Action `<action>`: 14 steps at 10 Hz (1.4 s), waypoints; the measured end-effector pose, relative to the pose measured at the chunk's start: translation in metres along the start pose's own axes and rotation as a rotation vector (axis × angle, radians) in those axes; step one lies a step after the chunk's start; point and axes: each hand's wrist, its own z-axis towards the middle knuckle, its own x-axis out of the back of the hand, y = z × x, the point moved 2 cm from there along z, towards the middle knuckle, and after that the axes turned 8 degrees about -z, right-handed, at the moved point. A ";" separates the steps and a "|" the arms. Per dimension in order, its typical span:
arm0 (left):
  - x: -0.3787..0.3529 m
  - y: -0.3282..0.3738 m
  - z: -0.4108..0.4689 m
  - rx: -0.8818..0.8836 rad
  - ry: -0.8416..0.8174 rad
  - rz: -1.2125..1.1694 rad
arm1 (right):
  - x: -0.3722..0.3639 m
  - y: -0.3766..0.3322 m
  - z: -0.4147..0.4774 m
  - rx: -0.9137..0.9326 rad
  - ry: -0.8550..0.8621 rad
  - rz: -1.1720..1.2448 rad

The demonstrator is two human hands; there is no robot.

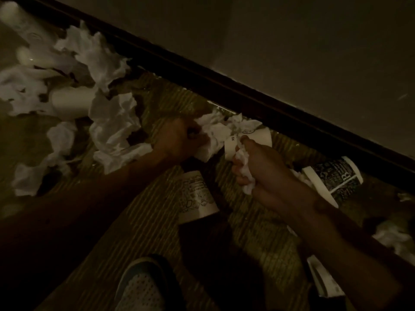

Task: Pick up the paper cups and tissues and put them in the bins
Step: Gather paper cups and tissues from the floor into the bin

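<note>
The pale wall [292,41] fills the upper right, and a dark skirting board [202,79] runs slantwise along its foot. Below it lies the ribbed floor [143,221], dim throughout.

A broad heap of tissues [107,122] covers the floor at the left, with a plain cup [71,104] lying among them. The heap reaches nearly to the left hand [179,138], whose fingers are curled round a white tissue wad [211,140] close under the skirting board.

The right hand [260,169] is closed round a crumpled tissue [243,169]. Its thumb tip lies over a white cup [251,140] that is on its side just beside the wad.

Between the forearms a printed cup [197,196] lies tipped over. A dark-patterned cup [332,176] lies right of the right hand, near the skirting board. Bare floor shows between the arms, down to a shoe [141,286].
</note>
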 end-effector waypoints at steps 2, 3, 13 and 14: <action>0.009 0.006 -0.007 -0.069 -0.032 -0.309 | -0.005 0.002 -0.003 0.020 -0.036 0.001; 0.017 0.030 -0.023 -0.113 -0.142 -0.535 | -0.004 0.004 -0.005 0.028 -0.017 -0.048; -0.119 0.579 -0.271 -1.233 -0.856 -0.236 | 0.350 0.051 -0.458 0.641 0.633 0.511; -0.177 0.585 -0.310 -1.195 -0.970 -0.097 | 0.381 0.113 -0.467 0.484 0.732 0.439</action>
